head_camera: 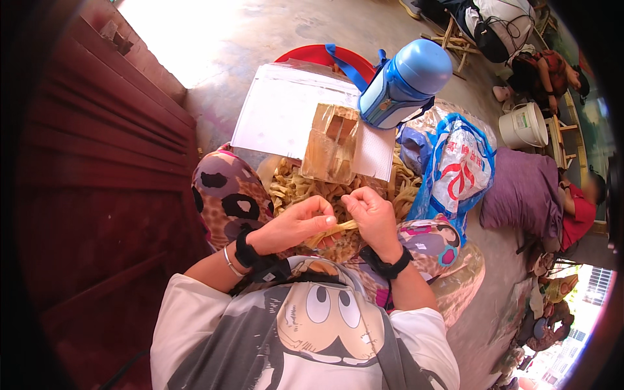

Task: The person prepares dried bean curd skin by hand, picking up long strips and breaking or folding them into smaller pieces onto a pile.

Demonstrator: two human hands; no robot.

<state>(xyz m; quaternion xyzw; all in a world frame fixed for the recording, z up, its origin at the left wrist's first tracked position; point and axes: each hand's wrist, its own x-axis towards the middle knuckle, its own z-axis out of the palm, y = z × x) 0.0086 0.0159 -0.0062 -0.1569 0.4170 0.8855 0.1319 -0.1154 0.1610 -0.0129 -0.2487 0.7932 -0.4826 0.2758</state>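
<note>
Over my lap, my left hand (306, 218) and my right hand (374, 214) are close together. A pale yellow dried strip (336, 233) is pinched by my left thumb and fingers, and its other end runs under my right hand. My right thumb and forefinger meet above the strip; what is between them is too small to tell. Between my knees lies a heap of similar yellowish dried strips (287, 187), partly hidden by my hands. Beyond it, a block-like box wrapped in clear tape (329, 146) sits on a white sheet (273, 114).
A blue bottle in a strapped sleeve (404, 83) stands beside the box. Under the sheet shows a red basin (312, 51). At right are a blue-and-white plastic bag (460, 165), a purple sack (521, 192), a white bucket (524, 126) and several people. A dark red door (112, 170) flanks my left.
</note>
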